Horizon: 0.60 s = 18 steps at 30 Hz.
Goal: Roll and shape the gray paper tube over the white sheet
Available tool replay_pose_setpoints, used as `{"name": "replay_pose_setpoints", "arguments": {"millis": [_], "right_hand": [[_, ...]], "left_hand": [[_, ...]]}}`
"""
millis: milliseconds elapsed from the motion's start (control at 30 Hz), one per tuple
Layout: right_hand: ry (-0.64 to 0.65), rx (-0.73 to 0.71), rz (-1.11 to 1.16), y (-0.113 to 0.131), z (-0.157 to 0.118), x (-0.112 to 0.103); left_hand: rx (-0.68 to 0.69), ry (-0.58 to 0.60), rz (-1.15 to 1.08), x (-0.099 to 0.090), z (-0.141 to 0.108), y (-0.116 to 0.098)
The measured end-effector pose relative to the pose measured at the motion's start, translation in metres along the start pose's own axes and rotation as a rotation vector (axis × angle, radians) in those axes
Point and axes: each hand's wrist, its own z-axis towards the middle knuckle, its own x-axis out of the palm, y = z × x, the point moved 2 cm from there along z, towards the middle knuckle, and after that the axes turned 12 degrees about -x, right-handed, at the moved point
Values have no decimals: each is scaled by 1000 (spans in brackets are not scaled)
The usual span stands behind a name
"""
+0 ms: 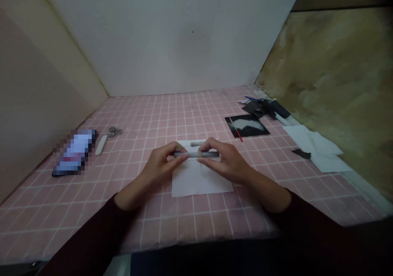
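Left grip (161,160) and right grip (231,160) pinch the grey rod (193,155); it runs crosswise through both, over white paper (201,182).

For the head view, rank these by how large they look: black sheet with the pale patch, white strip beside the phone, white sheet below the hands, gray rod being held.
Largest to smallest:
1. White sheet, though partly covered
2. Black sheet
3. Gray rod, partly hidden
4. White strip

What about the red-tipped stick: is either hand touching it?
No, the left hand and right hand both grip the grey rod, while the red-tipped stick lies apart from them, partly on the black sheet.
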Motion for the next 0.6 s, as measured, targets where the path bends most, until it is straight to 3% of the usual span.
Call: {"name": "replay_pose_setpoints", "arguments": {"millis": [133, 300, 433, 600], "right_hand": [[-84, -8, -29, 2, 0, -5], [47, -59, -60, 8, 0, 3], [-97, -39, -48, 5, 1, -11], [-152, -28, -72, 4, 0, -16]], "left_hand": [[50, -79, 4, -4, 0, -3], [53, 39, 68, 0, -2, -5], [71, -84, -7, -12, 0, -4], [12, -68, -98, -14, 3, -4]]}}
